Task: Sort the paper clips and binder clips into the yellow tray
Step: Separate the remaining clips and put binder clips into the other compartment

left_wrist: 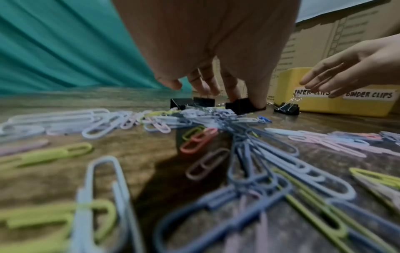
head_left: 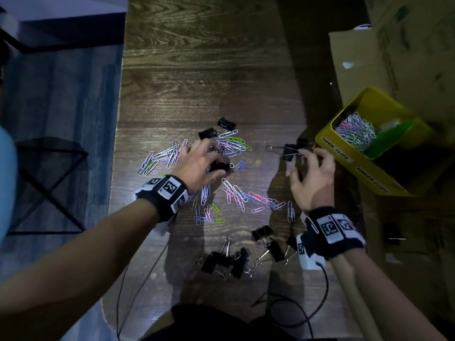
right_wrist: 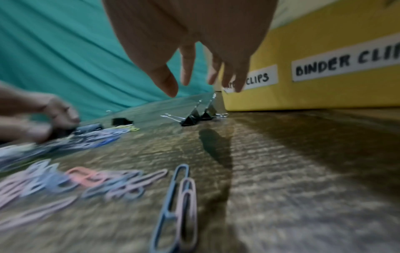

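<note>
Coloured paper clips (head_left: 231, 193) lie scattered across the wooden table (head_left: 197, 70). My left hand (head_left: 216, 161) is down in the far heap and pinches a black binder clip (head_left: 219, 166) between thumb and finger; the left wrist view shows that binder clip (left_wrist: 240, 106) under my fingertips. My right hand (head_left: 295, 162) hovers with straight fingers just over two more binder clips (head_left: 290, 151) beside the yellow tray (head_left: 327, 143). In the right wrist view this pair of binder clips (right_wrist: 194, 116) sits below my spread right hand (right_wrist: 205, 85). One tray compartment holds paper clips (head_left: 354, 129).
Several binder clips (head_left: 229, 262) lie near the front edge, with two more (head_left: 226, 123) at the far side of the heap. Cardboard boxes (head_left: 394, 57) stand behind and beside the tray. The table edge (head_left: 115, 168) drops off on the left. Cables (head_left: 320, 291) trail toward me.
</note>
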`<state>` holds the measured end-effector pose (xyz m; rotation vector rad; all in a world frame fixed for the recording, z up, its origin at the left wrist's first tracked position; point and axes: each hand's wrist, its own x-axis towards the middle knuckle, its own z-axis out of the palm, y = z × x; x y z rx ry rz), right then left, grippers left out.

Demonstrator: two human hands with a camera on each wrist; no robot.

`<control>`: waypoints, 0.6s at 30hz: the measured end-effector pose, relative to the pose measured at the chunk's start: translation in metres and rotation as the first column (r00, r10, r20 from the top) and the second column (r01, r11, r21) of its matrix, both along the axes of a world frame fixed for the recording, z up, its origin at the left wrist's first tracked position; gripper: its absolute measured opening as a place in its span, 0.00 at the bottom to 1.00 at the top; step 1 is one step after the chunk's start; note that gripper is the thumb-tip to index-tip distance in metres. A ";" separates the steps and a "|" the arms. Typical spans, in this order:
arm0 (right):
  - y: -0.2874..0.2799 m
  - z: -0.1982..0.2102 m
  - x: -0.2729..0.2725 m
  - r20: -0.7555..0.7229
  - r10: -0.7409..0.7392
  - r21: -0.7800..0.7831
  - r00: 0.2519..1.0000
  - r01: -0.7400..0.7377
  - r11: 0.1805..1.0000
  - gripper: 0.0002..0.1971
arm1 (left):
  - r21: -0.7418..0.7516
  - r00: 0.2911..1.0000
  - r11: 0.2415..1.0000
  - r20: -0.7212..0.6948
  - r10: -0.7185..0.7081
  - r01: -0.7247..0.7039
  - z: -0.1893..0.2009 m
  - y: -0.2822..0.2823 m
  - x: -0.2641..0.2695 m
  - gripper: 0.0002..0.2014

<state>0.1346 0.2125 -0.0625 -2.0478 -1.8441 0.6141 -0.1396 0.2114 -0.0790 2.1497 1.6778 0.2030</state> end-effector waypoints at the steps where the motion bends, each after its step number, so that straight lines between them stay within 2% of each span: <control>1: -0.004 0.002 -0.001 -0.013 0.053 0.040 0.998 -0.053 0.998 0.18 | 0.022 0.999 1.000 0.042 0.002 -0.003 0.000 0.002 -0.003 0.15; 3: -0.009 0.003 -0.007 -0.045 0.151 0.096 0.987 -0.147 0.985 0.15 | 0.037 0.993 0.998 0.105 0.050 -0.054 0.004 0.007 -0.011 0.14; 6: -0.005 0.001 -0.027 -0.082 0.341 0.045 0.937 -0.338 0.940 0.14 | 0.011 0.988 0.995 0.113 0.102 -0.103 0.007 0.018 -0.021 0.14; 9: 0.007 0.001 -0.057 -0.050 0.563 -0.012 0.825 -0.564 0.825 0.18 | -0.022 0.992 0.997 0.109 0.069 -0.067 0.010 0.035 -0.029 0.13; 11: 0.016 0.003 -0.078 -0.001 0.664 -0.101 0.747 -0.661 0.743 0.21 | -0.056 0.990 0.996 0.116 0.076 -0.069 0.010 0.046 -0.032 0.13; 15: 0.037 0.003 -0.106 0.078 0.753 -0.207 0.654 -0.728 0.654 0.24 | -0.079 0.959 0.973 0.173 0.227 -0.216 0.010 0.069 -0.036 0.13; 18: 0.047 -0.006 -0.114 0.104 0.763 -0.307 0.638 -0.709 0.635 0.28 | -0.098 0.947 0.964 0.188 0.261 -0.246 0.005 0.086 -0.040 0.13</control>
